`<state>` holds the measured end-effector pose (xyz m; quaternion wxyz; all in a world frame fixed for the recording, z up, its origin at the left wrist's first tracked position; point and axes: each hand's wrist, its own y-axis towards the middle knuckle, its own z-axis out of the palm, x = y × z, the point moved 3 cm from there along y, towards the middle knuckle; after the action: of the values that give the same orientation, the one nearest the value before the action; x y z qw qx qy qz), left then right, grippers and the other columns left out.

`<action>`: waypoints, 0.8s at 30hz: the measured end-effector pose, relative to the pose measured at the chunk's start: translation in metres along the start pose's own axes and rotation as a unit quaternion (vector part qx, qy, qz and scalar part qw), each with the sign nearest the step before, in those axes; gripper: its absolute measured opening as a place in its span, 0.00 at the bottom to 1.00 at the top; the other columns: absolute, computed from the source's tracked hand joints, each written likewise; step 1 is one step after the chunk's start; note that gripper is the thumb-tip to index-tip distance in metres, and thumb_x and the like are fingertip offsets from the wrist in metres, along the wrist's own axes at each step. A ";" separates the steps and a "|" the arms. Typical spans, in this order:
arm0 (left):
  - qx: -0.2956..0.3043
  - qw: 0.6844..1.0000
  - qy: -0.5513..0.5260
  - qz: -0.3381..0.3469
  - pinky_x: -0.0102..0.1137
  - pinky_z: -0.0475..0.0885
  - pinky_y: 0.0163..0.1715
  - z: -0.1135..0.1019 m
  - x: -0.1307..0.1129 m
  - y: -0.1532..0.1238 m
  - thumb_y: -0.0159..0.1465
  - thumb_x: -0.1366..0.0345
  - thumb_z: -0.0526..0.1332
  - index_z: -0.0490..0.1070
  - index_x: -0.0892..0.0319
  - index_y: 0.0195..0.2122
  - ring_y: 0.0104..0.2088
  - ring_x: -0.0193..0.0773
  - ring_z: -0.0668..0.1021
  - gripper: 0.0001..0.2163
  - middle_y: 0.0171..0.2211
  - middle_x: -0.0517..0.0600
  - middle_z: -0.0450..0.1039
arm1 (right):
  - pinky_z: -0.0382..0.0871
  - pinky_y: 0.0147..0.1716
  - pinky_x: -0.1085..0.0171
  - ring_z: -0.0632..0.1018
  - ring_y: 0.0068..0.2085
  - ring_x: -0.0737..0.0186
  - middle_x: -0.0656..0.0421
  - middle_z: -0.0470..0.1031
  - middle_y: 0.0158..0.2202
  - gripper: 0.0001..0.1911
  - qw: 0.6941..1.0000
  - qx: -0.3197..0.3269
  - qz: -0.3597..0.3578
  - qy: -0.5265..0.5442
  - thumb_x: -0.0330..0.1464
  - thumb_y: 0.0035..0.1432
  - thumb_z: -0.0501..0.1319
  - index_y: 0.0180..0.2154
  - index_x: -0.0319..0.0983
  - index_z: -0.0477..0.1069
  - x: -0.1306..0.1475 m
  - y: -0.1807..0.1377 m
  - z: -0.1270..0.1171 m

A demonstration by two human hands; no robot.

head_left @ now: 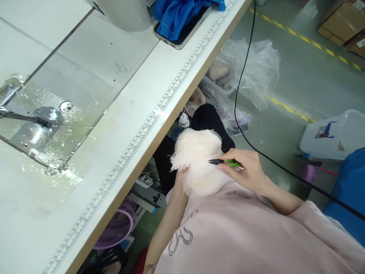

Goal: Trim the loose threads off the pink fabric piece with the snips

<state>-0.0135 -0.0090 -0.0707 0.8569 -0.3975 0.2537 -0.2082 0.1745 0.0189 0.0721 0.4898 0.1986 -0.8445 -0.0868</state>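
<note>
Holding snips (pixel 216 161) in the right hand (pixel 247 168); supporting pale fabric (pixel 203 150) with the left hand (pixel 180 180), cannot tell whether clenched. Could nick it through slipping or shifting folds.

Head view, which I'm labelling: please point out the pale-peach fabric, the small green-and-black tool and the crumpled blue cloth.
Pale-peach fabric (pixel 201 163): head view, middle of its surface.
Small green-and-black tool (pixel 217 161): head view, black front part.
Crumpled blue cloth (pixel 178 17): head view, central folds.
</note>
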 end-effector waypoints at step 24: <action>-0.001 0.999 -0.003 -0.039 0.41 0.73 0.52 0.001 -0.002 -0.002 0.55 0.69 0.60 0.73 0.55 0.44 0.46 0.49 0.81 0.14 0.33 0.49 0.81 | 0.63 0.22 0.71 0.71 0.24 0.73 0.62 0.77 0.29 0.03 0.999 -0.023 0.028 0.013 0.31 0.60 0.63 0.37 0.39 0.72 -0.004 -0.002 -0.004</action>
<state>-0.0146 -0.0087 -0.0676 0.8488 -0.4082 0.2355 -0.2396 0.1799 0.0187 0.0703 0.5077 0.1643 -0.8409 -0.0900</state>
